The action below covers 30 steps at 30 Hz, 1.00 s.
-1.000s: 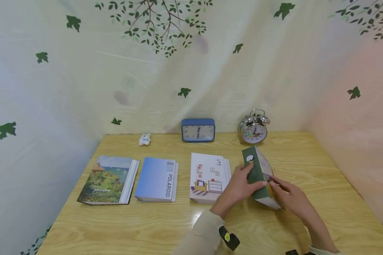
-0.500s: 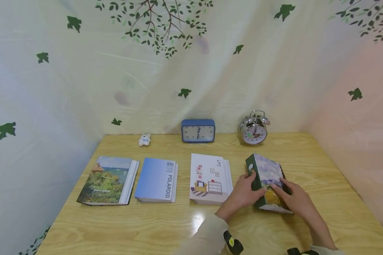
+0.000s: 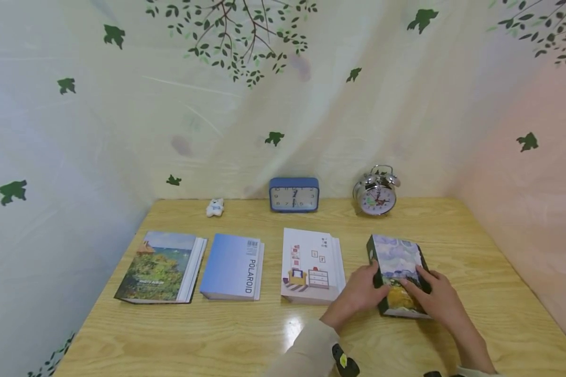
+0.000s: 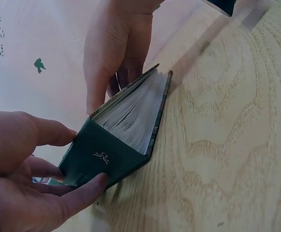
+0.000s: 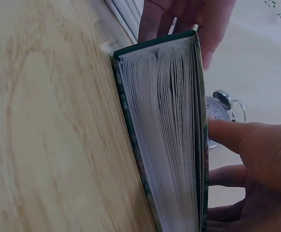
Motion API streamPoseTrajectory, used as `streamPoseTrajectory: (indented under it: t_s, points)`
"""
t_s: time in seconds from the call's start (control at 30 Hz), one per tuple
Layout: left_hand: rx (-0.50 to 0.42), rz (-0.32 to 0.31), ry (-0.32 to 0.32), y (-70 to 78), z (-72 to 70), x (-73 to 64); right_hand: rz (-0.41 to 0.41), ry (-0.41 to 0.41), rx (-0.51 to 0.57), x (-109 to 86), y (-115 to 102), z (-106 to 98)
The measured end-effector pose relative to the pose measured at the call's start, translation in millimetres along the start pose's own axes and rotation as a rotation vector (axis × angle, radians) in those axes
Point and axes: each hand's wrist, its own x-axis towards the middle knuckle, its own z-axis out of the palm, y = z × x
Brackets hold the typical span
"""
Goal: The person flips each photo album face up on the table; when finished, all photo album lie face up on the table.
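Note:
A thick photo album (image 3: pixel 396 256) with a dark green spine and a painted purple-and-yellow cover lies at the right of the table, cover upward. My left hand (image 3: pixel 358 290) is at its spine (image 4: pixel 102 154), with straight fingers and thumb touching it. On the front cover rests my right hand (image 3: pixel 436 298), its thumb and fingertips against the painting. The right wrist view shows the album's white page edges (image 5: pixel 164 96) between its two covers, close over the wood. Left of it lies a white album (image 3: pixel 311 264) with a furniture drawing, near my left wrist.
Further left lie a blue POLAROID album (image 3: pixel 228 267) and a landscape-covered photo album (image 3: pixel 162 267). Along the back stand a white bear figure (image 3: pixel 214 208), a blue clock (image 3: pixel 294 195) and a silver twin-bell alarm clock (image 3: pixel 376 193). A printed curtain (image 3: pixel 217 131) closes off the wooden table (image 3: pixel 193 335).
The green-spined album has tipped from standing on edge, spine toward me, down onto its back with the painted cover up. Both hands have followed it down and slightly right.

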Motion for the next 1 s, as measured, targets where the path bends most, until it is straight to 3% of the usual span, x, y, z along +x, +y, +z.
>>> streamPoseTrajectory:
  t_s: [0.23,0.43,0.67,0.83,1.0]
  points:
    - [-0.024,0.035,0.002,-3.6,-2.1,-0.3,-0.002,0.007,-0.003,1.3,0,3]
    - [-0.120,0.020,0.004,-8.2,-3.7,0.5,-0.024,0.024,-0.019,-0.1,-5,5]
    - [-0.123,-0.002,0.043,-14.2,-7.8,0.4,-0.078,0.096,-0.029,-3.3,-12,4]
    - [-0.136,0.021,0.083,-13.3,-25.7,-1.2,-0.136,0.181,-0.013,-1.6,-28,-4]
    - [-0.136,0.056,0.182,-6.7,-63.2,-2.8,-0.198,0.254,0.014,4.6,-59,-14]
